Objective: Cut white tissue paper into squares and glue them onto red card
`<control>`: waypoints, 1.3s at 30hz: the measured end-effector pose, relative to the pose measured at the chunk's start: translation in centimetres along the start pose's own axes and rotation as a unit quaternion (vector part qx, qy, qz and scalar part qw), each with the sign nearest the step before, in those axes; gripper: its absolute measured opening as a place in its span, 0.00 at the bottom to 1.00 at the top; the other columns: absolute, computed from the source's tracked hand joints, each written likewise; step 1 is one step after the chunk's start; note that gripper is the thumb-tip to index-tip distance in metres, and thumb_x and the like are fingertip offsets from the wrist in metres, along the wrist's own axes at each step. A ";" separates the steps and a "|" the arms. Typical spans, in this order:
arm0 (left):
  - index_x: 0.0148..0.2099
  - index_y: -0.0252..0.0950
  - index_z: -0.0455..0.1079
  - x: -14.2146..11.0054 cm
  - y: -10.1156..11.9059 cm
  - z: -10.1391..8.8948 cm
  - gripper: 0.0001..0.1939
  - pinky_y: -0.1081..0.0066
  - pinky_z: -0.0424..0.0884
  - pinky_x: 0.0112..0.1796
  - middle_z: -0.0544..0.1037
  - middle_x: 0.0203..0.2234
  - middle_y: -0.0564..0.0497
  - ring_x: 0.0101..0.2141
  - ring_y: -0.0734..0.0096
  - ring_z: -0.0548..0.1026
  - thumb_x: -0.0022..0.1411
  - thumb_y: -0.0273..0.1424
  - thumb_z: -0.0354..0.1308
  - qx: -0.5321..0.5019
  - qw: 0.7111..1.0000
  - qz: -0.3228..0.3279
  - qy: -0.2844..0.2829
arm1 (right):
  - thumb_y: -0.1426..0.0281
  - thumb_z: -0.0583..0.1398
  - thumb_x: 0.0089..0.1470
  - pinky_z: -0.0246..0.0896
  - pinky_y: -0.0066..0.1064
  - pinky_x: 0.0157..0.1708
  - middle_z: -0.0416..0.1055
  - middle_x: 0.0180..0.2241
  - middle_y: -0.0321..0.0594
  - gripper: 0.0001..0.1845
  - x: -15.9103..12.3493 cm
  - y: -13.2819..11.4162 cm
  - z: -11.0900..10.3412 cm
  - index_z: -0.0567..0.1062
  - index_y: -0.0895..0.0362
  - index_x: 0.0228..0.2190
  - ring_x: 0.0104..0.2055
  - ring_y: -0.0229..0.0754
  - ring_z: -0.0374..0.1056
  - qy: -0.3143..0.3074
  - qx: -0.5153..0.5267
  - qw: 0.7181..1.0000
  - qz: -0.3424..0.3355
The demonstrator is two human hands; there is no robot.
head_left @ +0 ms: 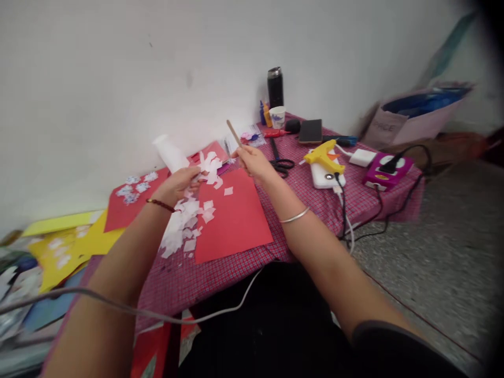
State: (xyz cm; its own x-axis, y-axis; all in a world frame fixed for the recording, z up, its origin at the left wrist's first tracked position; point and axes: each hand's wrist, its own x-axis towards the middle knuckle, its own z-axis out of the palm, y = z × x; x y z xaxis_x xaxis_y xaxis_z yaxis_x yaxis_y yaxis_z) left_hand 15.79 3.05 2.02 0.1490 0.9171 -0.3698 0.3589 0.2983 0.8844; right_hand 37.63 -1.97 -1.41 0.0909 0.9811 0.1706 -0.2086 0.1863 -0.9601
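My left hand (185, 181) is closed on a ruffled bunch of white paper pieces (211, 164), held above the back edge of a red paper sheet (232, 220). To its right, my right hand (252, 160) grips a thin wooden stick (233, 132) that points up and to the left. Beneath my left wrist lies a heap of cut white paper squares (181, 226), and a few single squares (229, 191) rest on the red sheet. Black scissors (282, 165) lie just right of my right hand.
A yellow glue gun (325, 156) rests on a white box at the right, near a purple power socket (388, 170) with cables. Behind stand a black bottle (275, 88) and a paper cup (277, 117). A white cable (220, 313) crosses in front of me.
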 end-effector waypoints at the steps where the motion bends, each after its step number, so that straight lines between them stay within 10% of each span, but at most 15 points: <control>1: 0.31 0.34 0.67 -1.4 0.2 -1.7 0.05 0.79 0.49 0.15 0.60 0.17 0.56 0.14 0.82 0.54 0.59 0.29 0.55 0.008 1.000 0.018 -0.022 | 0.72 0.51 0.65 0.37 0.22 0.13 0.53 0.14 0.25 0.14 0.0 0.1 0.0 0.69 0.59 0.27 0.14 0.29 0.42 -0.006 -0.002 1.000 0.000; 8: 0.27 0.35 0.63 -8.9 -4.6 -11.7 0.10 0.79 0.58 0.21 0.68 0.18 0.54 0.18 0.79 0.61 0.59 0.32 0.56 0.119 0.991 0.041 0.054 | 0.72 0.51 0.63 0.35 0.23 0.14 0.52 0.13 0.26 0.13 0.2 1.4 0.6 0.70 0.59 0.27 0.14 0.30 0.41 -0.019 -0.005 1.000 0.004; 12: 0.26 0.35 0.71 -9.5 -8.4 -14.7 0.06 0.78 0.61 0.23 0.73 0.19 0.53 0.22 0.72 0.68 0.42 0.21 0.62 0.238 0.965 0.018 0.108 | 0.71 0.52 0.61 0.35 0.24 0.14 0.54 0.14 0.27 0.13 0.4 2.2 0.8 0.71 0.59 0.27 0.14 0.30 0.42 -0.019 -0.025 1.000 0.002; 16: 0.34 0.39 0.77 -8.7 -7.5 -16.3 0.19 0.76 0.68 0.31 0.80 0.32 0.50 0.34 0.64 0.75 0.34 0.19 0.64 0.279 0.949 0.073 0.127 | 0.70 0.53 0.60 0.36 0.24 0.15 0.53 0.13 0.26 0.12 0.5 2.8 0.9 0.71 0.59 0.27 0.14 0.31 0.43 -0.017 -0.043 0.999 0.003; 21: 0.32 0.37 0.74 -5.3 -3.3 -11.4 0.06 0.73 0.70 0.36 0.77 0.29 0.50 0.32 0.68 0.74 0.48 0.28 0.58 0.168 0.937 0.230 0.201 | 0.68 0.51 0.62 0.39 0.24 0.16 0.53 0.15 0.26 0.11 0.5 2.6 1.1 0.70 0.58 0.31 0.15 0.31 0.44 0.027 -0.021 0.999 -0.033; 29: 0.18 0.38 0.61 5.5 -3.6 1.9 0.13 0.72 0.54 0.23 0.61 0.12 0.55 0.23 0.67 0.68 0.45 0.27 0.63 0.232 0.946 0.132 0.185 | 0.76 0.49 0.58 0.45 0.23 0.15 0.60 0.18 0.27 0.09 0.9 2.7 0.9 0.67 0.56 0.31 0.15 0.32 0.50 0.017 -0.032 0.999 -0.012; 34: 0.19 0.37 0.61 7.4 -3.7 2.3 0.10 0.73 0.54 0.22 0.62 0.13 0.56 0.22 0.71 0.64 0.41 0.23 0.60 0.212 0.945 0.134 0.211 | 0.73 0.50 0.58 0.45 0.24 0.18 0.58 0.18 0.27 0.08 0.7 2.3 0.9 0.67 0.56 0.29 0.17 0.32 0.50 0.001 -0.032 0.999 -0.025; 39: 0.27 0.36 0.64 4.0 -1.5 -0.2 0.04 0.76 0.63 0.26 0.68 0.21 0.55 0.25 0.74 0.68 0.44 0.24 0.54 0.157 0.943 0.195 0.219 | 0.69 0.57 0.55 0.43 0.25 0.21 0.54 0.19 0.27 0.11 0.5 2.0 1.3 0.63 0.55 0.23 0.21 0.32 0.49 0.003 -0.061 0.997 -0.056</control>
State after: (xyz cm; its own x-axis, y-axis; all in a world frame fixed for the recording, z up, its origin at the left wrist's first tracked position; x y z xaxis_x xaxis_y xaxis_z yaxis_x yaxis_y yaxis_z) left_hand 15.68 6.28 -0.76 -0.0451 0.9827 0.1798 0.6215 -0.1133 0.7752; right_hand 35.97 -1.08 -2.98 0.1137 0.9540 0.2775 -0.0768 0.2869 -0.9549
